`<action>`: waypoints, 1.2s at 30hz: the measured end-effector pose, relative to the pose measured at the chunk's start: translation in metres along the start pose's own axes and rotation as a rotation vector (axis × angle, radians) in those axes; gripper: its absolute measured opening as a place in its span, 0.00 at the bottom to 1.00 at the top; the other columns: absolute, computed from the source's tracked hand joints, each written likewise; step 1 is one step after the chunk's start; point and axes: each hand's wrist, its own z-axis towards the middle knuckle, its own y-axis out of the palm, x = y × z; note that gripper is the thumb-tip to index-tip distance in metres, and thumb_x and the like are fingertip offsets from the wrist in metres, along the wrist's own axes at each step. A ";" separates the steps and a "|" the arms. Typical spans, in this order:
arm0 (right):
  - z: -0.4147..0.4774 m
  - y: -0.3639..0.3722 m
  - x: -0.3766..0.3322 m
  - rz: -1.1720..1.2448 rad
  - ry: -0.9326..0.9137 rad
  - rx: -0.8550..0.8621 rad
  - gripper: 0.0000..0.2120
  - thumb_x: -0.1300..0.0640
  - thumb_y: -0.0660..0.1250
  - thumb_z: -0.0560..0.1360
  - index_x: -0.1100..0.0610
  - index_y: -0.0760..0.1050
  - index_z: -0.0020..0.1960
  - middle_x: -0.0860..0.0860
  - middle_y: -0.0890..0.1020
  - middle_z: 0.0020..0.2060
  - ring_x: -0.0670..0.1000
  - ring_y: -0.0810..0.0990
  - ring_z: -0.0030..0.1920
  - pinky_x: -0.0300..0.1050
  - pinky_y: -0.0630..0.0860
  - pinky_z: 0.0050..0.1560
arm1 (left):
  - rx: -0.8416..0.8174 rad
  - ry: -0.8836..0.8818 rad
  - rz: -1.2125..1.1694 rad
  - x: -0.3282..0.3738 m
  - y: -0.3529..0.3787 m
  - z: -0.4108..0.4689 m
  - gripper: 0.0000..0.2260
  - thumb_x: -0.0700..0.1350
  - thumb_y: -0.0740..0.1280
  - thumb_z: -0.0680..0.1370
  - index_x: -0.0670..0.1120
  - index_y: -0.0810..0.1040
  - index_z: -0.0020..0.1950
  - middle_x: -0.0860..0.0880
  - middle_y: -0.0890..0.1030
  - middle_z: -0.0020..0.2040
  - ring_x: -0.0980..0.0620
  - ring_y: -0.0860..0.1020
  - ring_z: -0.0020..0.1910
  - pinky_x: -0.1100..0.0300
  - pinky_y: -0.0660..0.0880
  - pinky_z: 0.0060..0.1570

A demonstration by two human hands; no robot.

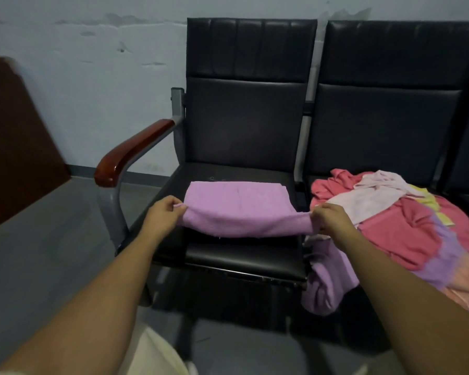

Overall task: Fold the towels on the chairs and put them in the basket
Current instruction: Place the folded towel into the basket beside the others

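Soft, limp lilac terry towel (236,209) (light, sags midspan): left hand (161,216) and right hand (328,219) pinch its near corners.

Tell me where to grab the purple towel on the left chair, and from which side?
By its two near corners, from the front of the seat. The purple towel is spread sideways with its long near edge toward the person, so a pinch at each end, as the left hand and right hand have, should keep that edge taut and lift it evenly.
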 end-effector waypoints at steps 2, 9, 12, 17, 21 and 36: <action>-0.002 -0.008 -0.003 -0.026 0.020 -0.048 0.10 0.71 0.63 0.69 0.61 0.73 0.32 0.56 0.72 0.28 0.54 0.71 0.31 0.38 0.69 0.26 | -0.065 -0.030 0.032 0.002 -0.002 0.000 0.06 0.45 0.69 0.78 0.47 0.80 0.42 0.47 0.82 0.42 0.48 0.78 0.43 0.54 0.74 0.44; 0.001 -0.011 -0.005 -0.077 -0.133 -0.079 0.09 0.69 0.66 0.72 0.59 0.78 0.36 0.51 0.76 0.28 0.50 0.72 0.32 0.41 0.71 0.34 | -0.085 -0.079 0.087 0.000 -0.001 -0.001 0.06 0.45 0.68 0.79 0.47 0.80 0.43 0.49 0.82 0.46 0.49 0.78 0.49 0.53 0.73 0.47; 0.012 -0.004 0.002 -0.175 -0.238 -0.041 0.06 0.67 0.68 0.74 0.59 0.81 0.41 0.52 0.81 0.35 0.50 0.76 0.38 0.42 0.73 0.41 | 0.001 -0.014 0.093 0.002 0.006 0.006 0.05 0.47 0.68 0.79 0.50 0.80 0.43 0.51 0.82 0.44 0.49 0.80 0.47 0.51 0.77 0.47; 0.037 0.013 0.017 -0.277 -0.288 0.031 0.02 0.62 0.71 0.75 0.58 0.81 0.44 0.51 0.79 0.34 0.49 0.76 0.35 0.42 0.69 0.43 | 0.148 -0.046 0.022 0.011 0.023 0.028 0.04 0.46 0.69 0.78 0.49 0.82 0.44 0.49 0.83 0.39 0.48 0.82 0.40 0.54 0.78 0.46; 0.064 0.025 0.028 -0.247 -0.226 0.063 0.03 0.62 0.71 0.74 0.59 0.81 0.42 0.50 0.80 0.31 0.48 0.77 0.31 0.47 0.76 0.45 | 0.144 -0.121 -0.060 0.021 0.040 0.060 0.07 0.44 0.70 0.78 0.51 0.81 0.40 0.48 0.83 0.35 0.48 0.83 0.31 0.50 0.83 0.46; 0.145 0.084 0.041 -0.406 -0.210 0.118 0.18 0.63 0.65 0.76 0.63 0.75 0.65 0.63 0.81 0.58 0.63 0.79 0.59 0.51 0.72 0.63 | 0.121 -0.269 0.145 -0.017 0.093 0.145 0.11 0.40 0.67 0.79 0.44 0.78 0.61 0.44 0.80 0.59 0.46 0.78 0.56 0.56 0.73 0.52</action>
